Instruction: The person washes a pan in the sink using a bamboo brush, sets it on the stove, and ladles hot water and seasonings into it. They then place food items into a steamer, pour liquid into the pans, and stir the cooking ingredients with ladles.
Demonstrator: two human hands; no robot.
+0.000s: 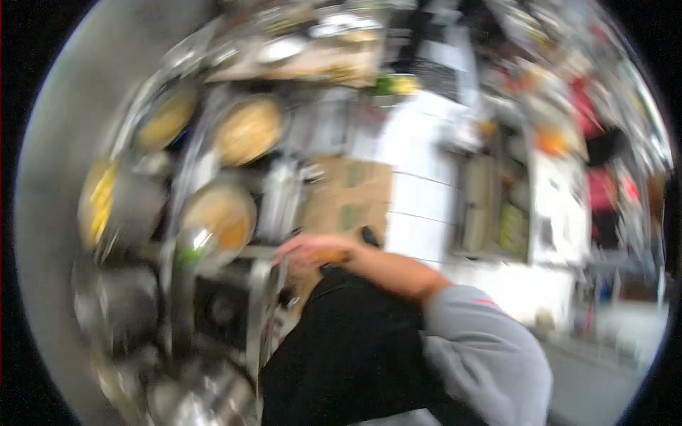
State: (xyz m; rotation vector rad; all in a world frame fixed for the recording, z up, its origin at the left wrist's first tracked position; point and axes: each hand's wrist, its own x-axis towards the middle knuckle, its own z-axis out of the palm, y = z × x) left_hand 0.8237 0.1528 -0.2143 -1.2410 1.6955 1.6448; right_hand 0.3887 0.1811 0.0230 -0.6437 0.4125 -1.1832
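My right hand (307, 251) reaches across in front of my dark apron (348, 341), beside the front edge of the stove. Motion smears its fingers, so whether they hold anything cannot be made out. An orange-brown patch shows at the wrist. Closest to the hand is a wide pan (220, 216) with light brown, partly orange contents. Something shiny with a green spot (195, 245) overlaps the pan's near side. Behind it stands another pan (249, 131) filled with pale yellowish food. My left hand is out of view.
Tall metal pots (131, 206) stand along the left wall, one with yellow contents. A burner (224, 305) lies nearer me. Flattened cardboard (348, 195) covers part of the white tiled floor (423, 192). To the right runs a counter (561, 213) with containers and a person in red and black.
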